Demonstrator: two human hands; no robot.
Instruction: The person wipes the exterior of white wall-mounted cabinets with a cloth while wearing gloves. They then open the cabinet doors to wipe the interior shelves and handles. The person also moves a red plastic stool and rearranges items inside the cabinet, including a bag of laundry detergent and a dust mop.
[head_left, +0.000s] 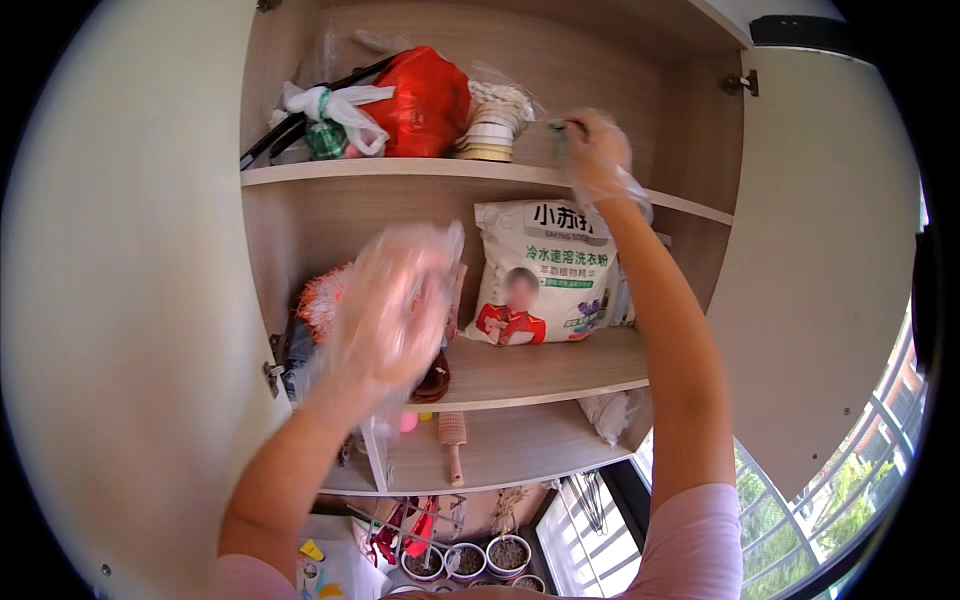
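Note:
My right hand (598, 155), in a clear plastic glove, is at the upper shelf, right of a stack of pale rolls (490, 122). Its fingers close on a small greenish thing (558, 133), too blurred to name. My left hand (392, 310), also gloved, is smeared by motion in front of the middle shelf. Its fingers look loosely apart, and I see nothing in them. Behind and to the right of it stands a large white bag of washing powder (545, 275). Partly hidden behind the left hand is an orange-and-white fluffy thing (322, 300).
A red plastic bag (425, 105) and a knotted white bag (345, 110) lie on the upper shelf. The lower shelf holds a brush-like tool (453, 440) and a whitish bag (608, 412). Open cupboard doors flank both sides. Flowerpots (507, 553) stand below, near a window.

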